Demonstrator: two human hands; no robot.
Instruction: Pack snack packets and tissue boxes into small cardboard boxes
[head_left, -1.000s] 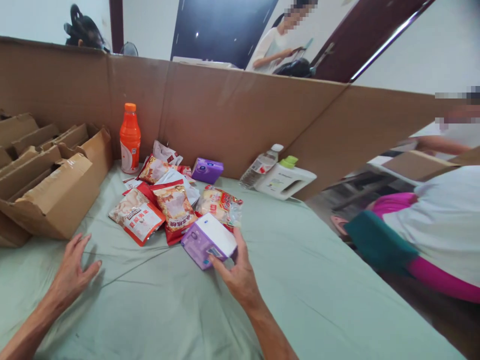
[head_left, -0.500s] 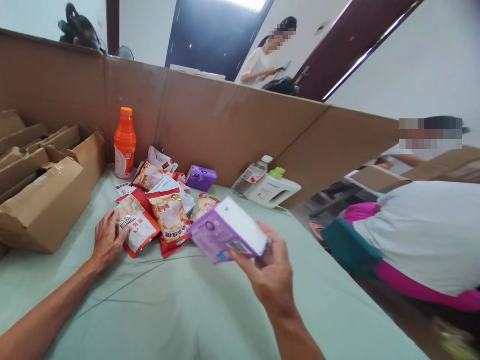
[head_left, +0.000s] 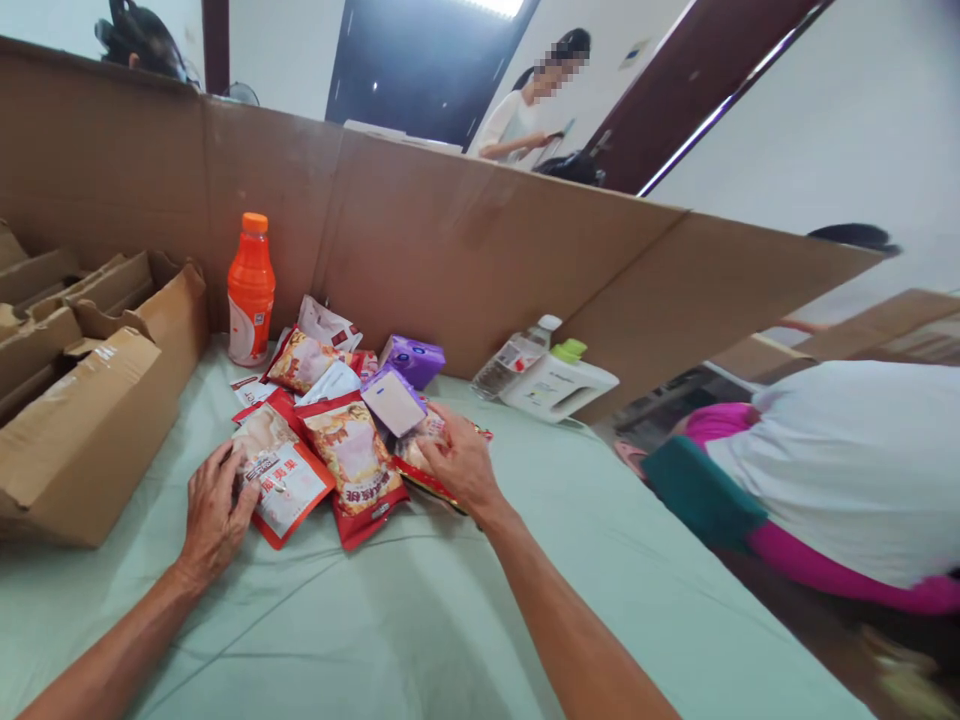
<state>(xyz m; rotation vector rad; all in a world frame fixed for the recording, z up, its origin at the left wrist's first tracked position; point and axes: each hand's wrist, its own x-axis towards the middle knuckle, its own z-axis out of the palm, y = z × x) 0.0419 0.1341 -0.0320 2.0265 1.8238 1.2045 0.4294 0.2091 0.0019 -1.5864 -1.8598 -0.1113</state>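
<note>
My left hand lies with fingers loosely apart at the left edge of a white-and-orange snack pouch, touching it. My right hand is bent over a red-edged snack packet, thumb and fingers closed on it; some fingertips are hidden. Against those fingertips, a small purple box rests tilted on the packets, its pale side up. A red walnut snack bag lies between my hands. Behind it are another red snack bag, a pale pouch and a second purple box.
An orange drink bottle stands at the back left beside a divided cardboard box. A clear bottle and a white jug lean by the cardboard wall. A person in white is at the right.
My right hand has moved forward and left, setting the purple box down on the packets and coming onto the red-edged snack packet. My left hand has stayed on the pouch.
</note>
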